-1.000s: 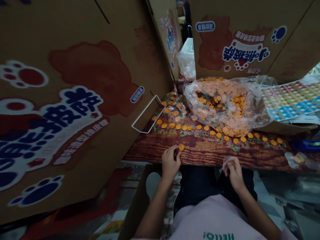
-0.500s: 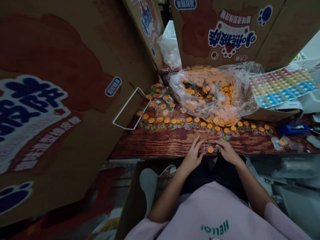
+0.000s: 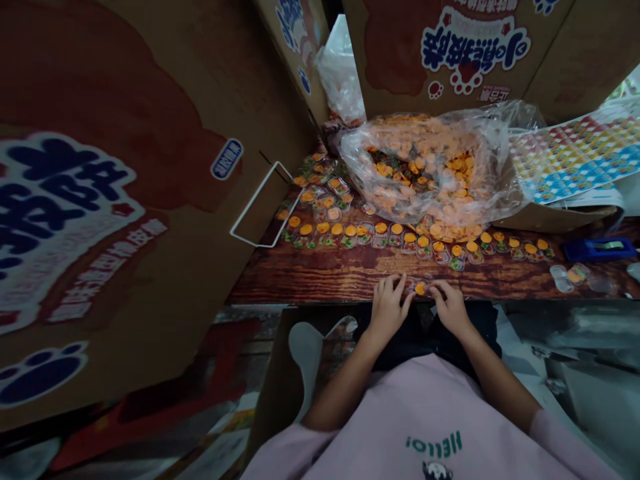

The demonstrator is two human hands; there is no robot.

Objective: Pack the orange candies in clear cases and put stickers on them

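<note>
Currently | small clear plastic capsule with orange disc (image 3: 421,288) at near edge of dark wood-grain desk (image 3: 320,275) | left hand (image 3: 387,307) and right hand (image 3: 450,305) pinch it from both sides | press evenly, keep flat | row of filled capsules (image 3: 400,237) behind.

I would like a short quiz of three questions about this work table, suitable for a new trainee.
1. True or false: the left hand and the right hand both rest at the near edge of the wooden table.
2. What lies between the fingertips of the two hands?
A. a small clear case with an orange piece
B. a pair of scissors
C. a roll of tape
3. Fill in: the big heap of orange pieces sits inside a clear plastic ____.

Key
1. true
2. A
3. bag
</note>
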